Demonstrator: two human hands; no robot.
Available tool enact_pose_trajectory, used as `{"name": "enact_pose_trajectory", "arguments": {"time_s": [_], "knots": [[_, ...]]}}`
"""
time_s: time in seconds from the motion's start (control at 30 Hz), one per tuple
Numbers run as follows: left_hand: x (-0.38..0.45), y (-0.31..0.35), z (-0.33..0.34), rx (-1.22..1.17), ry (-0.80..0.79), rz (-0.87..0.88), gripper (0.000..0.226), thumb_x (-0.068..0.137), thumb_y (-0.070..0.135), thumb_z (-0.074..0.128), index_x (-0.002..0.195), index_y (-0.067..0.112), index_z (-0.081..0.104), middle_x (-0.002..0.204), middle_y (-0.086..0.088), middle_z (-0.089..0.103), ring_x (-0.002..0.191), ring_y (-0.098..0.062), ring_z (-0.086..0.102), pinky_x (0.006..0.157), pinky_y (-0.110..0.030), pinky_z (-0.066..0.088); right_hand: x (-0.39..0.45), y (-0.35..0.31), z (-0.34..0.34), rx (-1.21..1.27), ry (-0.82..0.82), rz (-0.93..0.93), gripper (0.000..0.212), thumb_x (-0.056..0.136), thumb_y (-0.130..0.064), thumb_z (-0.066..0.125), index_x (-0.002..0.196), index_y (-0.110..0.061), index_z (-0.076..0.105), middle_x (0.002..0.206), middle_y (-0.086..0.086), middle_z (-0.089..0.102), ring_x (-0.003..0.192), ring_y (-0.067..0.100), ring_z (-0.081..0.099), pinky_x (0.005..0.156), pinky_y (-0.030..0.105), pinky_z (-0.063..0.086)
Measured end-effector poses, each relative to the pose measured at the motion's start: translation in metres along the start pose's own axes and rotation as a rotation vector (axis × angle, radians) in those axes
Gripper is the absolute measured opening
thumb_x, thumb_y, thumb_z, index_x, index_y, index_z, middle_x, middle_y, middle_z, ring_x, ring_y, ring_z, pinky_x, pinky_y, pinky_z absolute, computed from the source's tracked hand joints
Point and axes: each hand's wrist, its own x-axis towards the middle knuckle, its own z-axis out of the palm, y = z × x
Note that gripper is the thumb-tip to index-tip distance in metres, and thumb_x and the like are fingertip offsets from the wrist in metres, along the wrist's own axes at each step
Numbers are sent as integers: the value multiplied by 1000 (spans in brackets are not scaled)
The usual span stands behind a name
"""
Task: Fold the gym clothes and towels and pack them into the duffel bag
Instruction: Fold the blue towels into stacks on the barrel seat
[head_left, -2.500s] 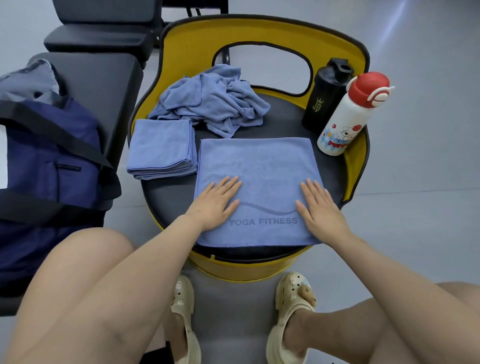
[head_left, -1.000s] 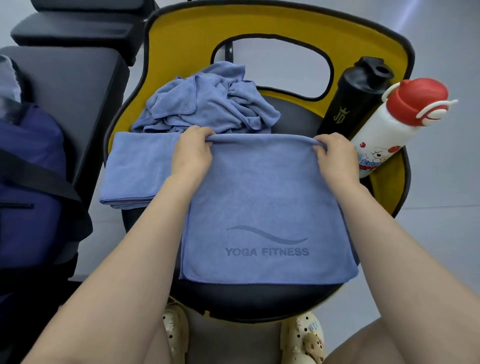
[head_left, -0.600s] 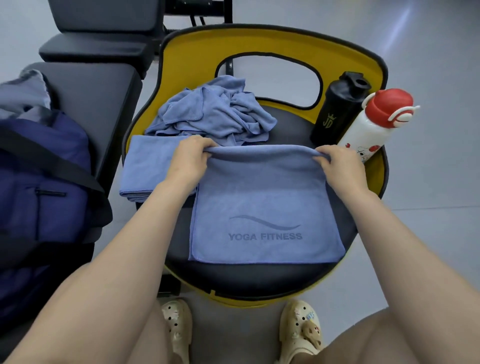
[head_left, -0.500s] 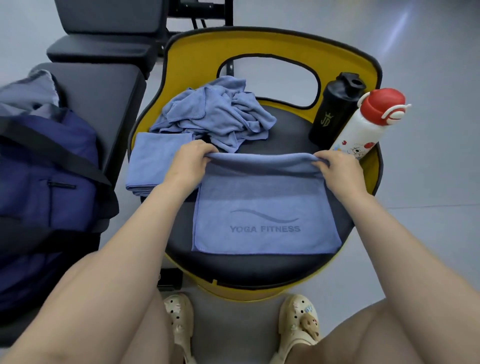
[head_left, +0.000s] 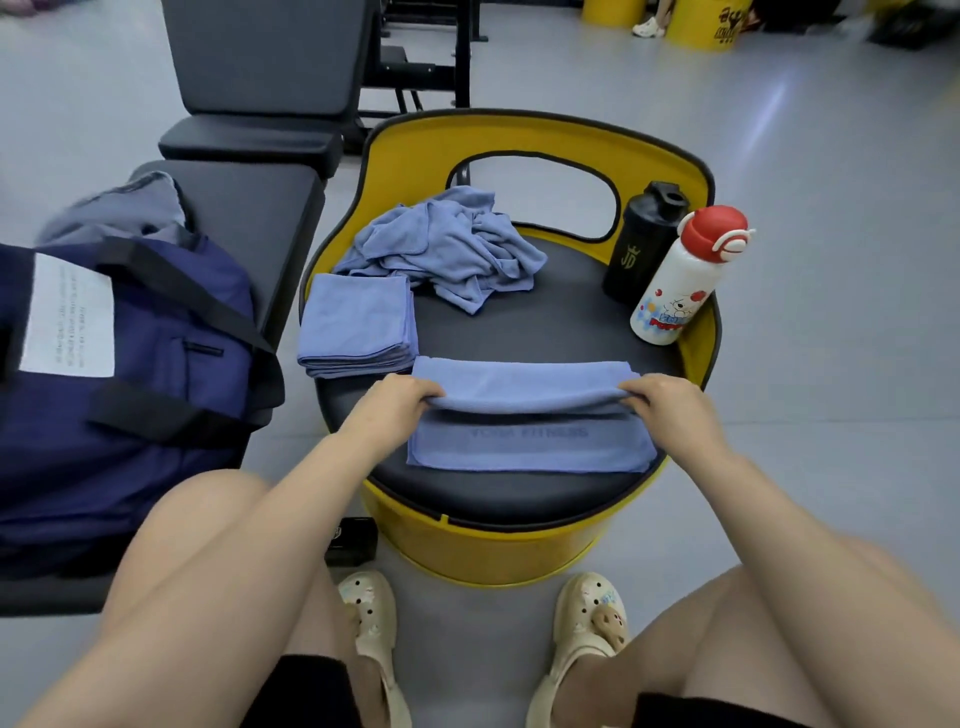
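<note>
While both forearms reach forward, left hand (head_left: 396, 402) and right hand (head_left: 670, 408) pinch the towel's (head_left: 524, 387) folded edge | towel — long axis hand-to-hand | fold faces wearer

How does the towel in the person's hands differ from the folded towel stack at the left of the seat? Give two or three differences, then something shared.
1. The held towel is mid-fold, gripped at its edge by the left hand and right hand; the folded stack lies untouched.
2. The held towel is a wide strip; the stack is squarer and compact.
3. Faint lettering shows on the held towel; none on the stack.
Both are blue and lie on the black seat.
</note>
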Motion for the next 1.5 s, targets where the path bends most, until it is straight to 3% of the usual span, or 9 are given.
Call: {"name": "enact_pose_trajectory", "arguments": {"time_s": [0.23, 0.4, 0.73, 0.9, 1.03, 1.17, 1.27, 1.4, 1.5], "knots": [[-26, 7, 13, -42, 11, -56, 35, 96, 7, 45, 123, 19, 63, 126, -7, 62, 117, -29, 54, 97, -36, 42, -26, 3, 11, 67, -49, 34, 27, 95, -10, 51, 115, -13, 70, 115, 8, 67, 109, 30, 58, 84, 33, 46], [-37, 15, 19, -104, 91, -24, 34, 95, 4, 46, 122, 14, 64, 127, -4, 62, 119, -23, 54, 101, -31, 40, -45, 8, 15, 102, -2, 35, 28, 95, -5, 49, 114, -9, 69, 114, 8, 66, 106, 28, 55, 83, 36, 46], [-46, 12, 31, -22, -59, 37, 33, 94, 3, 42, 116, 16, 64, 124, 2, 59, 116, -16, 50, 98, -26, 40, -62, 9, 28, 130, -120, 36, 27, 92, -12, 53, 114, -17, 69, 118, -1, 64, 108, 20, 52, 82, 30, 45], [-43, 21, 31, 96, 67, 69, 25, 91, 19, 44, 107, 16, 64, 114, 3, 61, 112, -18, 50, 97, -26, 34, -59, -6, 21, 115, -45, 61, 26, 95, -33, 49, 104, -24, 71, 109, -9, 64, 101, 13, 50, 72, 25, 36], [-37, 33, 43, 128, -11, 192, 42, 93, 41, 54, 130, 22, 53, 138, 2, 46, 129, -20, 40, 105, -30, 30, -46, -22, 31, 224, 2, 24, 27, 98, -26, 51, 114, -14, 68, 116, -2, 62, 113, 19, 51, 84, 30, 42], [-26, 42, 49, 203, -130, 299, 43, 101, 17, 40, 144, 22, 37, 154, 2, 28, 141, -18, 26, 111, -26, 18, -36, -45, 43, 242, -63, -102, 34, 101, -23, 44, 130, -11, 57, 138, 4, 51, 130, 21, 43, 106, 31, 34], [-20, 40, 45, 213, -92, 294, 54, 98, -1, 35, 146, 24, 33, 155, 5, 25, 141, -13, 25, 113, -23, 14, -28, -58, 50, 211, -107, -151, 40, 103, -24, 38, 139, -10, 48, 150, 5, 39, 141, 22, 30, 116, 31, 19], [-26, 43, 37, 139, -51, 249, 50, 92, 18, 25, 135, 18, 50, 143, 1, 47, 132, -19, 40, 105, -31, 32, -21, -63, 62, 168, -186, -115, 46, 104, -32, 31, 147, -15, 34, 158, -1, 23, 147, 17, 13, 118, 31, 8], [-28, 44, 40, 18, 43, 133, 55, 87, 33, 23, 127, 22, 59, 123, 4, 62, 117, -18, 52, 88, -29, 43, -17, -67, 66, 171, -136, -97, 44, 103, -32, 34, 142, -14, 44, 153, 2, 34, 145, 20, 21, 117, 33, 13]]}}
